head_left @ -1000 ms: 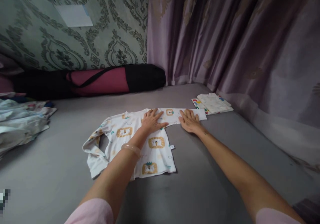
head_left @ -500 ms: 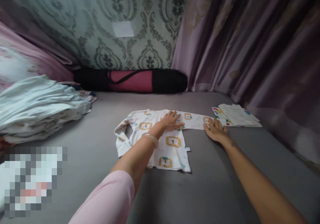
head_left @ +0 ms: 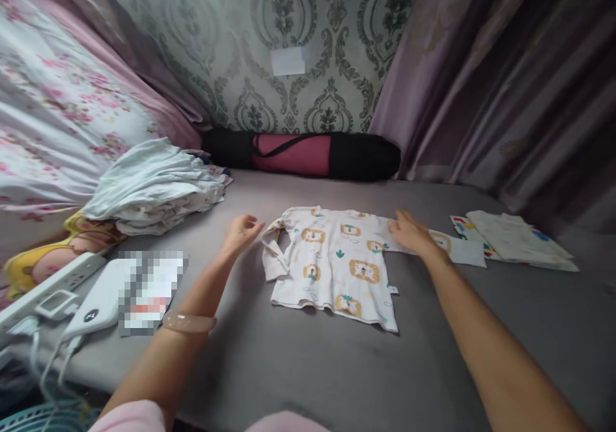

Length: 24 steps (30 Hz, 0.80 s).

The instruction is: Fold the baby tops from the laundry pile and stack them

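Observation:
A small white long-sleeved shirt [head_left: 332,259] with orange lion prints lies on the grey bed sheet. Its right-side sleeve is stretched out flat, while the left-side one is bent down. My left hand [head_left: 243,232] is just left of the bent sleeve, fingers loosely curled and apart, holding nothing. Over the outstretched sleeve, near the shoulder, is my right hand [head_left: 409,230], slightly blurred, with its fingers extended; whether it touches the cloth is hard to tell.
Folded clothes [head_left: 520,236] lie at the right. A clothes pile [head_left: 158,185], a power strip [head_left: 72,278], a white power bank [head_left: 106,297] and a yellow doll [head_left: 62,252] are at the left. A black and pink bag [head_left: 298,155] rests along the wall.
My left hand has left the shirt's body and moved to its left side. My right hand has shifted along the sleeve towards the shoulder. The view has turned left.

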Tool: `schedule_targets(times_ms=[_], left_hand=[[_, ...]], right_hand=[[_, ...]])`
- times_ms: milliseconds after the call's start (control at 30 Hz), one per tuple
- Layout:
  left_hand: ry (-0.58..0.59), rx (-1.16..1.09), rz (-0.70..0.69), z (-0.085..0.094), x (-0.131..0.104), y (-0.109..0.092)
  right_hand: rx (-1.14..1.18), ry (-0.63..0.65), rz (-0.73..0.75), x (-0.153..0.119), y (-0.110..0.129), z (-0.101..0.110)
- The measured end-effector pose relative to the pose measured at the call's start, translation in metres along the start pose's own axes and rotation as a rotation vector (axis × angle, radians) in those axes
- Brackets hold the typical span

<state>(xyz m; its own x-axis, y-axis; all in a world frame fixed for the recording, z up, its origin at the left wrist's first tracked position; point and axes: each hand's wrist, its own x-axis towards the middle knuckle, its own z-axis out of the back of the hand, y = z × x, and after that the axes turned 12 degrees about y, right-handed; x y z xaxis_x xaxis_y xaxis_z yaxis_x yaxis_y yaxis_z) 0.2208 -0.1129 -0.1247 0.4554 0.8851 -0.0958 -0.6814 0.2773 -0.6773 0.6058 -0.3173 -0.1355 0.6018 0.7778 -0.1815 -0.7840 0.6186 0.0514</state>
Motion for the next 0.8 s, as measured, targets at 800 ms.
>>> schedule_targets(times_ms=[800], left_hand=[[0.346, 0.004, 0.048, -0.022, -0.058, 0.009]], right_hand=[[0.167, -0.004, 0.43, 0.025, 0.251, -0.053]])
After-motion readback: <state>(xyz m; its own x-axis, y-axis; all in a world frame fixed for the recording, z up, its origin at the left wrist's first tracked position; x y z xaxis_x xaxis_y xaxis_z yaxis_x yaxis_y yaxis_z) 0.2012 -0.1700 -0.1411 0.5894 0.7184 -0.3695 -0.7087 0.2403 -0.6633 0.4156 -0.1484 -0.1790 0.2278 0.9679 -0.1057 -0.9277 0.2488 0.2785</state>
